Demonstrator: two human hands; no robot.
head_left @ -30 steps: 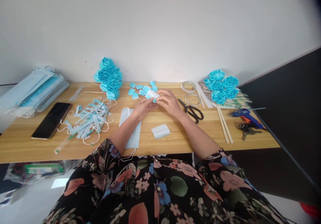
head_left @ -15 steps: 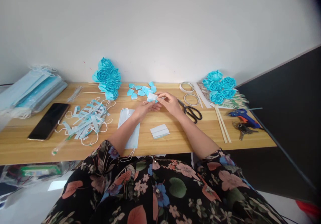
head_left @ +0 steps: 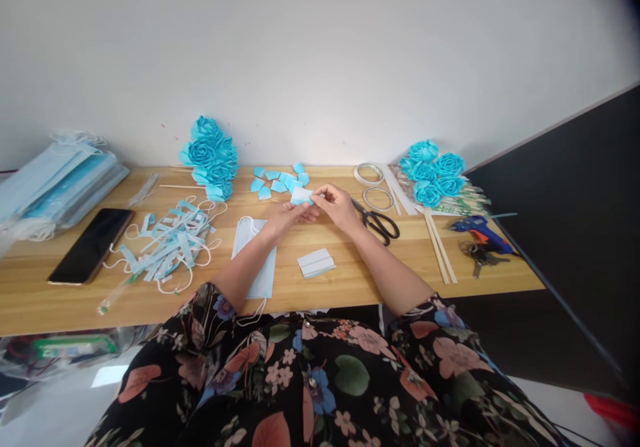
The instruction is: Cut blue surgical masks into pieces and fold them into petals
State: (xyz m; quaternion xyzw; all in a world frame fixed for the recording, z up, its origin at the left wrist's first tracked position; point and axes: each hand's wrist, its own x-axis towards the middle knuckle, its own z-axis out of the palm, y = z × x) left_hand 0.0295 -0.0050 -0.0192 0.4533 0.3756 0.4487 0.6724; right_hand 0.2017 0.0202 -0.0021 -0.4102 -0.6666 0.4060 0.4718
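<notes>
Between my hands is a small piece of blue-and-white mask fabric (head_left: 301, 195), raised over the middle of the table. My left hand (head_left: 289, 217) grips its lower edge with thumb and fingers. At its right edge my right hand (head_left: 336, 205) pinches the fabric; the fingertips partly cover it. Just behind lie several cut blue petal-shaped pieces (head_left: 265, 185). Below my hands rests a small stack of folded white mask fabric (head_left: 316, 263). A whole face mask (head_left: 261, 270) lies flat beneath my left forearm, partly hidden by it. Black-handled scissors (head_left: 384, 225) are beside my right wrist.
Blue fabric roses stand in a left bunch (head_left: 207, 153) and a right bunch (head_left: 433, 172). Mask scraps with ear loops (head_left: 173, 243), a phone (head_left: 93, 245) and stacked masks (head_left: 65, 180) lie left. Tape rolls (head_left: 379, 198), sticks (head_left: 440, 247), a glue gun (head_left: 483, 232) and keys (head_left: 481, 257) lie right.
The view has shifted slightly, so most things sit a little further left. Both hands keep hold of the fabric piece, whose white face now shows a little more evenly.
</notes>
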